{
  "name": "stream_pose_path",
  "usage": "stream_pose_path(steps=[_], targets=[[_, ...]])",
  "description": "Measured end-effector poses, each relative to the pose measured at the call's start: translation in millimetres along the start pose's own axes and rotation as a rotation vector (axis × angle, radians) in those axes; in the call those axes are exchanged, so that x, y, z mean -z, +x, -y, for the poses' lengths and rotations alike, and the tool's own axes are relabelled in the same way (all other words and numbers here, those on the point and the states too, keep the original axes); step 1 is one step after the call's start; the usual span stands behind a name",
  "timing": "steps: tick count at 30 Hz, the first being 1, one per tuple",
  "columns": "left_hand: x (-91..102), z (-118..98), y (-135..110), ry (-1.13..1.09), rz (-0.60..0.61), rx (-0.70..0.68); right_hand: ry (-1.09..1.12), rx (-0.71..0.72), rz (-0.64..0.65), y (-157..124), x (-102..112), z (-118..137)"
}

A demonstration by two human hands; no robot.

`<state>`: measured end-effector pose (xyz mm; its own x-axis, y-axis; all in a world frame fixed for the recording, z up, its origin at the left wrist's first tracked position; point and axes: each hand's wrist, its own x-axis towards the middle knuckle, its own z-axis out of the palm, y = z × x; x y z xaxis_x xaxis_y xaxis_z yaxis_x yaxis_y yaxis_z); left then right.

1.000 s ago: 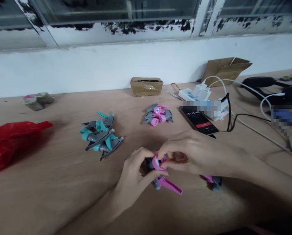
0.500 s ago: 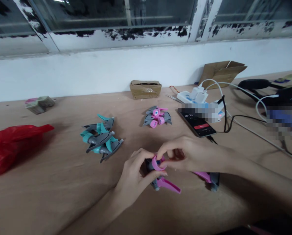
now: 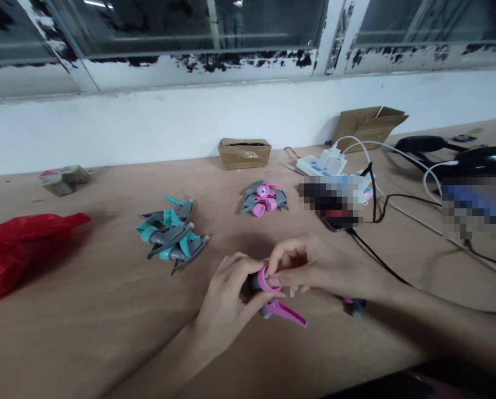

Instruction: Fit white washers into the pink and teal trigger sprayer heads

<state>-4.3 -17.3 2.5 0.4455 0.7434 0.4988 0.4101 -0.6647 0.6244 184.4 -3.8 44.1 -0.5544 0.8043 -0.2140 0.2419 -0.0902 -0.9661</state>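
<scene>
My left hand [image 3: 226,302] is closed around a grey spray-trigger head [image 3: 272,302] with a pink lever and pink collar, held just above the wooden table [image 3: 85,310]. My right hand [image 3: 314,266] pinches the pink collar from the right, fingers curled together. Another pink and grey trigger piece [image 3: 354,305] lies partly hidden under my right wrist. A pile of teal and grey trigger heads [image 3: 170,233] lies to the left. Further back sits a small pile of pink and grey trigger heads [image 3: 264,199].
A red plastic bag [image 3: 19,244] lies at the left edge. Against the wall stand a small cardboard box [image 3: 244,152] and an open carton [image 3: 370,124]. A power strip [image 3: 326,166], a phone [image 3: 335,208] and cables [image 3: 397,205] crowd the right side.
The view has shifted slightly. Both hands stay on the pink-collared trigger head, the right fingers working at the collar; the piece under my right wrist is more hidden.
</scene>
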Motion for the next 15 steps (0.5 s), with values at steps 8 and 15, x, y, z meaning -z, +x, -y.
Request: stream_pose_path(steps=[8,15], targets=[[-2.3,-0.9,-1.2,-0.022,-0.040,0.074,0.289,0.005,-0.045,3.1,-11.0,-7.6],[0.3,-1.1,-1.5,0.021,-0.033,0.050,0.270,0.018,-0.093,8.4,-15.4,-1.9]])
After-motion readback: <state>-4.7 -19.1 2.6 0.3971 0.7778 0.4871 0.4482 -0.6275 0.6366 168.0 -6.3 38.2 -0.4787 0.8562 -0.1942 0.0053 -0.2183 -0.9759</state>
